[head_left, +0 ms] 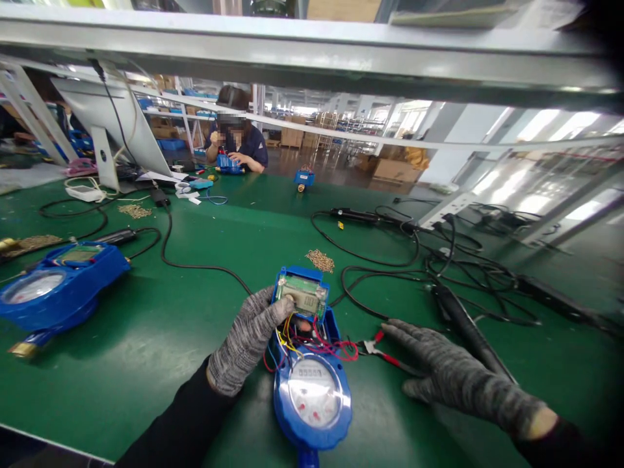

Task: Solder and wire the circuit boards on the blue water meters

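Note:
A blue water meter (312, 383) lies on the green mat in front of me, its dial toward me and its lid open. A green circuit board (305, 294) sits in the lid, with red, yellow and black wires (312, 338) running down into the body. My left hand (248, 338), in a grey knit glove, rests on the meter's left side, and its fingers pinch the board's left edge. My right hand (453, 374), also gloved, lies flat on the mat with fingers stretched toward red-handled cutters (385, 352).
A second blue meter (53, 286) lies at the left. Black cables (439, 260) and an electric screwdriver (463, 322) sprawl at the right. Small heaps of brass screws (320, 260) lie on the mat. A person sits working at the far side beside a monitor (112, 123).

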Available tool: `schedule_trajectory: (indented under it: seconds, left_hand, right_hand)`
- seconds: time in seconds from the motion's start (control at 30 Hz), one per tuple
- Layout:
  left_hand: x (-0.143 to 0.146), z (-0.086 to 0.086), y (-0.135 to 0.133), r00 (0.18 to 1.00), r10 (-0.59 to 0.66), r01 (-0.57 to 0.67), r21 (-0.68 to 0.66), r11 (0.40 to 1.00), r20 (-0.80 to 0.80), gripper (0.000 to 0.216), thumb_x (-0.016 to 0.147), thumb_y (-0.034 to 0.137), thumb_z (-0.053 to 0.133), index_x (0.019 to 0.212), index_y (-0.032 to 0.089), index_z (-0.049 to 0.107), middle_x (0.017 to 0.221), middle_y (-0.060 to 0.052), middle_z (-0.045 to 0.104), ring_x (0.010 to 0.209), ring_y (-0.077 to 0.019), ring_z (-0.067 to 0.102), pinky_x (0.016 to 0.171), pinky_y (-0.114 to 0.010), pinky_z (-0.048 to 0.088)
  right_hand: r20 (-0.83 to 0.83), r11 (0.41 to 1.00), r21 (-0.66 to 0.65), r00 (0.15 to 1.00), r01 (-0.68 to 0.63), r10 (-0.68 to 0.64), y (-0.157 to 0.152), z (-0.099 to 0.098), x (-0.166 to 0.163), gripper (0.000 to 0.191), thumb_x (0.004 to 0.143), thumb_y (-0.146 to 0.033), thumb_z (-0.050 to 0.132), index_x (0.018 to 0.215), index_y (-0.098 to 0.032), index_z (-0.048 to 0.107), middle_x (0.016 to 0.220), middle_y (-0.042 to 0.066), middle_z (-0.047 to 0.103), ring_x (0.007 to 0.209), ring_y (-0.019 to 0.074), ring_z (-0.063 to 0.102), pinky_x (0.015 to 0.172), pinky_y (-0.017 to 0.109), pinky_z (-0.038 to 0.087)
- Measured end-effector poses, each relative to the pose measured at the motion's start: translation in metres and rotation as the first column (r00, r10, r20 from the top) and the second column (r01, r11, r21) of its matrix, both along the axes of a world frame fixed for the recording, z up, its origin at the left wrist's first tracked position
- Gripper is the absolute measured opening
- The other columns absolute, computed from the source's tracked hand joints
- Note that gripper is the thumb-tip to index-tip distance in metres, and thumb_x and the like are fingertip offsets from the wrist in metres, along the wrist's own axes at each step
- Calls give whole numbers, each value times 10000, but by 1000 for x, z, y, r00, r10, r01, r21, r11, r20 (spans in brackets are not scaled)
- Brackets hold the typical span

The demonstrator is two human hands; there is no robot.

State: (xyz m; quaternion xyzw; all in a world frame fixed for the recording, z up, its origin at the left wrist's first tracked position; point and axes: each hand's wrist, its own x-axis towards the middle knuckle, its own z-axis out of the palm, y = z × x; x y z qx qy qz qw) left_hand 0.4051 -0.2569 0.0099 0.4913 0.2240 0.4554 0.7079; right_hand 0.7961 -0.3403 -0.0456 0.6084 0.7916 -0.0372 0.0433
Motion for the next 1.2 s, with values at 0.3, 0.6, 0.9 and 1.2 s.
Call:
schedule_trajectory:
  seconds: [0.3, 0.6, 0.9, 1.2]
  left_hand:
    - [-1, -2, 1, 992, 115, -115, -7, 993, -47, 408, 828, 523, 818, 1006, 156, 809, 1038, -81, 767, 933, -179, 726, 836, -221, 592]
    - [-2, -13, 2, 994, 72, -83, -127, 988, -88, 570, 741, 499, 889, 1164, 143, 750, 1279, -125, 692, 1086, -228, 703, 914, -279, 597]
    - [-7, -10, 9, 993, -97, 90, -90, 992, -69, 368, 860, 480, 789, 990, 135, 795, 979, -90, 766, 877, -166, 731, 839, -208, 597]
    - [-11, -1, 9, 980, -150, 130, -148, 980, -129, 423, 838, 471, 792, 994, 78, 773, 1049, -139, 756, 889, -206, 735, 806, -236, 598]
  right_hand:
    - [105, 998, -56, 995, 5, 1, -3, 25, -26, 680, 686, -130, 914, 1335, -171, 715, 1258, 160, 620, 1131, 395, 598, 990, 490, 563]
    - [84, 962, 259, 990, 84, -109, -42, -21, -23, 451, 847, -96, 487, 1218, 26, 712, 1162, 294, 622, 1056, 455, 628, 900, 650, 575]
    - [-245, 826, 556, 968, 88, 61, -35, 28, -48, 269, 1059, -233, 416, 1290, -169, 537, 1147, 150, 632, 997, 340, 667, 843, 434, 616]
    - [356, 530, 562, 764, -635, 537, 7, 190, -145, 228, 1073, -157, 468, 1132, -94, 678, 1059, 193, 628, 892, 424, 624, 726, 585, 564]
